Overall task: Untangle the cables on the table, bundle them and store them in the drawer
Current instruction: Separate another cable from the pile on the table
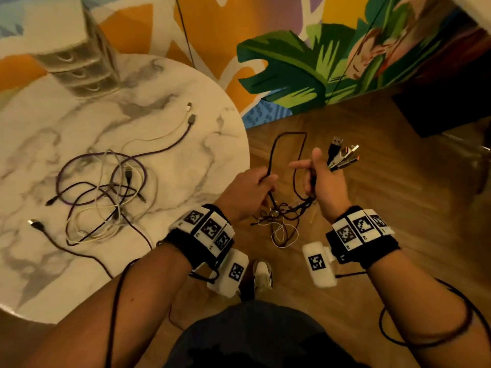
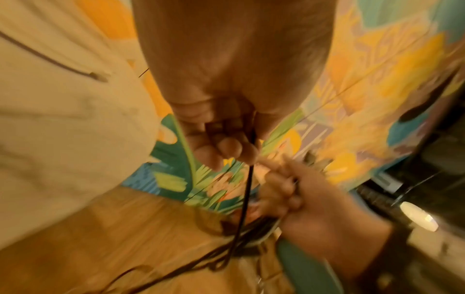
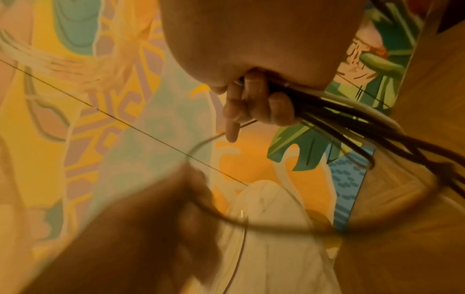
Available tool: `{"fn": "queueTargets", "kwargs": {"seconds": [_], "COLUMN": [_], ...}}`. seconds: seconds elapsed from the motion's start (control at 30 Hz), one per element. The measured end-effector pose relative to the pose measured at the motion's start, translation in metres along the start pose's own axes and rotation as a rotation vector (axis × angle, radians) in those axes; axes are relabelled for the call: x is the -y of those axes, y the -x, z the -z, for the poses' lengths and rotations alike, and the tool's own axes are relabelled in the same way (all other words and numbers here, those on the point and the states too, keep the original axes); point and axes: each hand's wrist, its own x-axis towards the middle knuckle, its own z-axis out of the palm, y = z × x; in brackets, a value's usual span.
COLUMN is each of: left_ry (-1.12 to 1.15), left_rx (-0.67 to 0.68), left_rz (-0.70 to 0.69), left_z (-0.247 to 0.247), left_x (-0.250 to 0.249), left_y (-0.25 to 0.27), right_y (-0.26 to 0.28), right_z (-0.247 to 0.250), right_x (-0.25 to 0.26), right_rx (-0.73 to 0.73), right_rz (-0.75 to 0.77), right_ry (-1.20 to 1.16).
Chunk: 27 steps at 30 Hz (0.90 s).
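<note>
A tangle of purple, white and black cables (image 1: 106, 192) lies on the round marble table (image 1: 39, 274). Beyond the table's right edge, over the floor, my left hand (image 1: 252, 187) pinches a black cable (image 1: 289, 134) that loops up between both hands. My right hand (image 1: 318, 176) grips a bundle of cables (image 3: 352, 119), its index finger pointing left; their plug ends (image 1: 342, 155) stick out above the fist. A knot of black and white cable (image 1: 281, 221) hangs below the hands. In the left wrist view the black cable (image 2: 247, 191) runs down from my curled fingers (image 2: 226, 147).
A small translucent drawer unit (image 1: 74, 59) stands at the table's far left. A painted mural wall (image 1: 305, 62) rises behind. Wooden floor (image 1: 398, 208) lies under the hands, with my shoe (image 1: 261, 277) below. A dark object (image 1: 446, 107) sits at far right.
</note>
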Motion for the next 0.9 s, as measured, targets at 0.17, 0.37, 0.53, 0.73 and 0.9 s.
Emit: {"fn": "queueTargets", "kwargs": {"seconds": [0.17, 0.37, 0.53, 0.73, 0.9], "left_ry": [-0.595, -0.304, 0.073, 0.419, 0.542], "left_rx": [0.41, 0.193, 0.2, 0.129, 0.032], "left_rz": [0.314, -0.133, -0.312, -0.173, -0.161], "left_z": [-0.039, -0.05, -0.042, -0.03, -0.006], "left_x": [0.069, -0.004, -0.066, -0.082, -0.093], "left_y": [0.01, 0.005, -0.006, -0.012, -0.017], "right_y": [0.008, 0.019, 0.015, 0.01, 0.01], "right_z": [0.025, 0.029, 0.025, 0.031, 0.012], "right_x": [-0.003, 0.017, 0.043, 0.05, 0.023], "right_rx": [0.018, 0.104, 0.268, 0.48, 0.688], "right_rz": [-0.008, 0.037, 0.158, 0.081, 0.089], "right_ry": [0.004, 0.033, 0.224, -0.049, -0.173]}}
